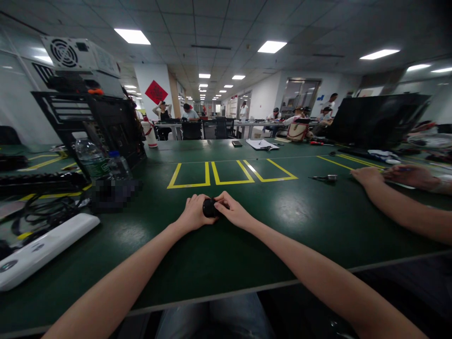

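Observation:
Both my hands meet at the middle of the green table (289, 221). My left hand (193, 213) and my right hand (233, 210) have their fingers curled round a small black round object (209, 207), which rests on the table between them. Most of the object is hidden by my fingers. Just beyond my hands lie three yellow taped rectangles (230, 173).
A computer case (88, 108) with a power supply on top stands at the left, with water bottles (92, 160), black cables and a white power strip (42, 249). A co-worker's arms (406, 197) rest at the right near a screwdriver (326, 177). Papers and a phone lie farther back.

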Tool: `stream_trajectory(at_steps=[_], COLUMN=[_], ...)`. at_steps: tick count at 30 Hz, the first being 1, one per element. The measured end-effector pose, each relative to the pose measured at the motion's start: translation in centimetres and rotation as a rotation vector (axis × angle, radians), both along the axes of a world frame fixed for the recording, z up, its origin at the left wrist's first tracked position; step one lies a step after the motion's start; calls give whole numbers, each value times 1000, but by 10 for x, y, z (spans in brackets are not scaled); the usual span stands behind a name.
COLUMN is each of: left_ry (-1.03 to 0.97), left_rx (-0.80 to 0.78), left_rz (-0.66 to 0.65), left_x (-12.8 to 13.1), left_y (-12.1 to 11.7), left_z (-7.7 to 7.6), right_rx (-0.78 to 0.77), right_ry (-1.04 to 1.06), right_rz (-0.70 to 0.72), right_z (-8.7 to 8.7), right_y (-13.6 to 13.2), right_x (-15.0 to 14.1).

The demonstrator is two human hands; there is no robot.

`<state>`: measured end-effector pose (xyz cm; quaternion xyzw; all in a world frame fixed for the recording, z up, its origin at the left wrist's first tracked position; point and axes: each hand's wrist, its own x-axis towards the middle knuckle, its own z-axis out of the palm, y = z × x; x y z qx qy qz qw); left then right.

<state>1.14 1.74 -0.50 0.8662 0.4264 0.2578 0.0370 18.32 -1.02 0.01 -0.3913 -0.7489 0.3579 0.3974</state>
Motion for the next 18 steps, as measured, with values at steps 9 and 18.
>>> stream_trajectory(at_steps=[9, 18], left_ry=[-6, -1], left_rx=[4, 13], left_rz=[18, 22], left_x=[-1, -1], left_y=[0, -2], left_z=[-2, 0], right_rx=[1, -43], right_ry=[16, 36], right_rz=[86, 21], right_z=[0, 0], right_y=[-2, -2], right_x=[2, -2])
